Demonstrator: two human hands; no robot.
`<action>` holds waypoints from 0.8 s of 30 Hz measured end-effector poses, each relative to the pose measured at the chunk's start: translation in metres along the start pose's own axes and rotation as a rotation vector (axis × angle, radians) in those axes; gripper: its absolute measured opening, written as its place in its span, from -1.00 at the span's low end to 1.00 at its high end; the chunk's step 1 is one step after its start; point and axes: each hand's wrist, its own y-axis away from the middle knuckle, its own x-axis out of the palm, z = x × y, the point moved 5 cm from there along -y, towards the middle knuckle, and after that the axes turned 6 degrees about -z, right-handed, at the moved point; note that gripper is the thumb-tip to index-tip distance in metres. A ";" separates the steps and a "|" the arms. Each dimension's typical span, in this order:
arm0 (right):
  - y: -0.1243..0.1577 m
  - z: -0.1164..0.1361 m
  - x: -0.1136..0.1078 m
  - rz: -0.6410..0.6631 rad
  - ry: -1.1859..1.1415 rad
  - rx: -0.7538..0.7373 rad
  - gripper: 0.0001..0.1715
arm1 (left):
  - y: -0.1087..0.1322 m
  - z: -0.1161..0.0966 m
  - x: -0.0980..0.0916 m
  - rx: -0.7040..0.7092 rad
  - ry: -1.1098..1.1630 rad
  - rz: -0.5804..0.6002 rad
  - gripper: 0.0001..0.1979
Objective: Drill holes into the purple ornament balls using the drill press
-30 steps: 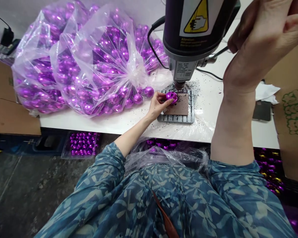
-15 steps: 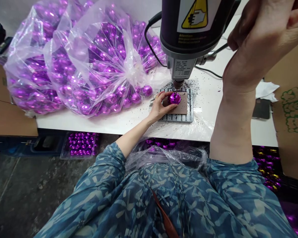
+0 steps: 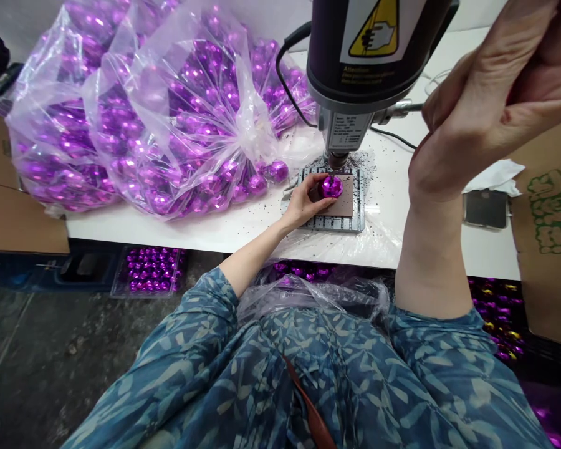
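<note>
A shiny purple faceted ball (image 3: 332, 186) rests on a brown board (image 3: 343, 209) that lies on the slotted metal base (image 3: 359, 223) of a drill press (image 3: 358, 68). My left hand (image 3: 305, 202) pinches the ball from its left side, thumb in front and fingers behind. Just over the ball is the drill chuck (image 3: 337, 160), its bit meeting the ball's top. My right hand (image 3: 477, 106) is closed around the end of the drill press lever (image 3: 409, 107), to the right of the motor housing; the grip itself is mostly hidden by the hand.
Big clear plastic bags (image 3: 168, 118) of purple balls fill the table's left side. Dark shavings (image 3: 367, 163) lie around the base. To the right are a phone (image 3: 485, 209), a white tissue (image 3: 495, 178) and a cardboard box (image 3: 554, 249). A clear tray (image 3: 149, 271) of balls sits below.
My right hand has come down and a little left with the lever, and the chuck sits slightly lower. My left hand keeps its hold on the ball.
</note>
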 end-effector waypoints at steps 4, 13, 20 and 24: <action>0.015 -0.007 -0.002 -0.066 -0.076 -0.104 -0.13 | 0.001 -0.002 0.000 -0.009 0.014 0.011 -0.43; 0.030 -0.022 -0.003 -0.103 -0.060 -0.068 0.07 | 0.001 0.002 0.000 0.029 -0.003 0.018 -0.47; 0.038 -0.030 -0.005 -0.102 -0.173 -0.026 -0.05 | 0.002 -0.002 0.000 -0.007 0.002 0.004 -0.45; 0.039 -0.039 -0.005 -0.066 -0.194 -0.098 -0.14 | 0.001 0.003 -0.001 0.034 0.002 0.016 -0.44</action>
